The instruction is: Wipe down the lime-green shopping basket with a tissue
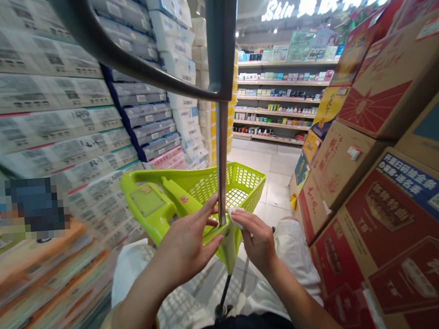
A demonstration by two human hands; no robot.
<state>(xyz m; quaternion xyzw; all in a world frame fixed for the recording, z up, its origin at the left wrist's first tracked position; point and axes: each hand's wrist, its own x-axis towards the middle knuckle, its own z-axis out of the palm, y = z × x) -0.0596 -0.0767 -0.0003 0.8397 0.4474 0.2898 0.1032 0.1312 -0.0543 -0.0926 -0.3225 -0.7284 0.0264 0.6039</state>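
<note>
A lime-green plastic shopping basket [243,183] on wheels stands in front of me in a shop aisle. Its grey metal pull handle [222,149] rises straight up past the camera. My left hand [189,244] rests on the basket's near rim beside the base of the handle, fingers stretched out. My right hand [256,237] presses a small white cloth [235,214] against the lower handle pole, fingers closed on the cloth. My knees in white trousers [296,249] show below the basket.
Stacked tissue packs [69,120] wall the left side. Red and brown cardboard boxes [386,188] pile up on the right. A tiled aisle floor [273,181] runs ahead to shelves of small products [283,105] under a lit sign.
</note>
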